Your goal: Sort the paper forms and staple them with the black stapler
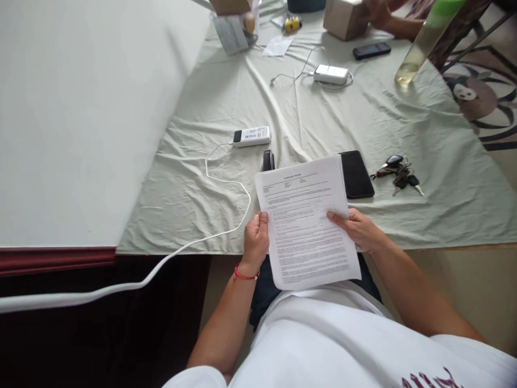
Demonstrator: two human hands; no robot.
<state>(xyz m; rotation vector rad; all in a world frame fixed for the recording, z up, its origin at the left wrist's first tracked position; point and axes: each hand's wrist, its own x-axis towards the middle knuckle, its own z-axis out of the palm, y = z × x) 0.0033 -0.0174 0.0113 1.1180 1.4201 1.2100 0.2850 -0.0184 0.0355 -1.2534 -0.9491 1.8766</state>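
Observation:
A stack of printed papers (307, 231) is held up before me over the table's front edge, its top sheet covered in small text. My left hand (256, 237) is closed on the left edge, with the thumb pointing up. On the right edge my right hand (359, 229) grips it, thumb lying on the top sheet and fingers hidden behind. Just past the papers' top left corner stands a small black object, perhaps a stapler (268, 160), partly covered. A black phone (357, 174) lies flat behind the upper right corner, partly hidden.
A bunch of keys (402, 172) lies to the right. Farther back are a white power bank (252, 136) with a long cable (226, 233), another white device (331, 74), a phone (371, 51) and a bottle (420, 54). Across the table, another person's hand (377, 13) touches a cardboard box (345, 20).

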